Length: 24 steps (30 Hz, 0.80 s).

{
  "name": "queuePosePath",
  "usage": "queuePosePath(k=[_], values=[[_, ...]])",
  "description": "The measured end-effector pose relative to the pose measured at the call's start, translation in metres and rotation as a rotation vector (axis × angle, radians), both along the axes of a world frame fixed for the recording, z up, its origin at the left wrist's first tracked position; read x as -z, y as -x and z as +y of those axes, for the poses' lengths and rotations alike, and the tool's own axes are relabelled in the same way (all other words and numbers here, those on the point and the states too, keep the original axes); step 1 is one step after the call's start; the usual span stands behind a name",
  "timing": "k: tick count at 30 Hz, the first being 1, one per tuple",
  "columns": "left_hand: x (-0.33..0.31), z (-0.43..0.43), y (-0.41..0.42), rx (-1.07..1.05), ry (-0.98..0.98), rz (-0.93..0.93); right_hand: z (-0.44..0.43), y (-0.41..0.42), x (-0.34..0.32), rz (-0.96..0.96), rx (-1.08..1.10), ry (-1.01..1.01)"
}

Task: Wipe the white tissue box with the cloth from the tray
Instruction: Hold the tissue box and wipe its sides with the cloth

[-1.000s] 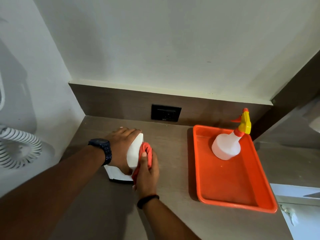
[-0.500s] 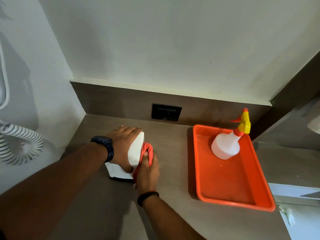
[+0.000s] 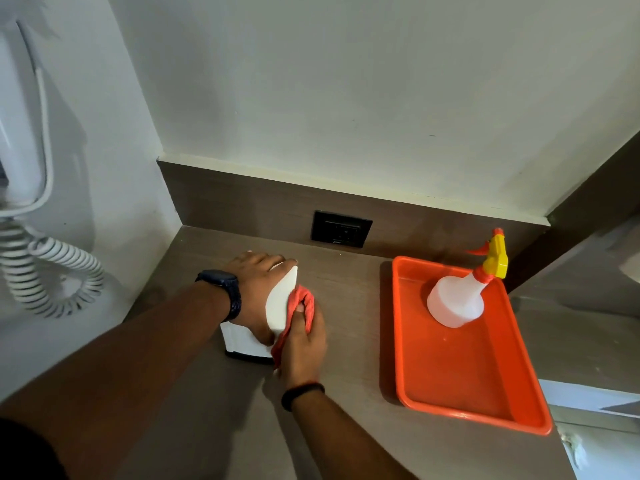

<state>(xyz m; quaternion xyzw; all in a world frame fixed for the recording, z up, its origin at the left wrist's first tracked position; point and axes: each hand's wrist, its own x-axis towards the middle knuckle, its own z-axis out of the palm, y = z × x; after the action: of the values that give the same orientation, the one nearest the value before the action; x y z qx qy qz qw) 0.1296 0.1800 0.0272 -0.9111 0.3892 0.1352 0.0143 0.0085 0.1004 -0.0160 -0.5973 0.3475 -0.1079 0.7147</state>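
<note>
Fingers of the right hand (image 3: 304, 344) are curled around a bunched red cloth (image 3: 302, 304), pressing it flat against the right side of the white tissue box (image 3: 280, 306). The left hand (image 3: 258, 289) lies over the top of the box, fingers spread and draped down its far edge, likely to pin it so the rubbing does not push it along the brown counter (image 3: 346, 306). The box stands near the counter's left corner, well apart from the orange tray (image 3: 460, 386), where 1 spray bottle (image 3: 457, 299) remains. The left hand hides the top of the box, so any tissue slot cannot be seen. Its left and rear faces are out of sight, and the right fingertips are buried in the cloth.
</note>
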Motion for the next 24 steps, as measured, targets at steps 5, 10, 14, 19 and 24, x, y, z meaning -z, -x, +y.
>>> queuePosePath(k=[5, 10, 14, 19, 24], values=[[-0.001, 0.001, 0.001, 0.005, 0.018, -0.017, -0.018, -0.03, -0.014, -0.017, -0.048, 0.196], [-0.002, -0.002, 0.001, 0.001, -0.018, -0.014, -0.014, -0.024, -0.004, 0.125, -0.055, -0.022], [-0.003, 0.0, 0.001, 0.008, 0.0, 0.006, -0.003, -0.015, -0.01, 0.027, 0.02, 0.056], [-0.002, 0.001, 0.001, 0.013, 0.012, -0.023, -0.018, -0.04, -0.026, 0.004, -0.033, 0.184], [-0.001, -0.001, 0.0, 0.013, -0.001, -0.019, -0.015, -0.028, -0.02, 0.095, -0.073, -0.036]])
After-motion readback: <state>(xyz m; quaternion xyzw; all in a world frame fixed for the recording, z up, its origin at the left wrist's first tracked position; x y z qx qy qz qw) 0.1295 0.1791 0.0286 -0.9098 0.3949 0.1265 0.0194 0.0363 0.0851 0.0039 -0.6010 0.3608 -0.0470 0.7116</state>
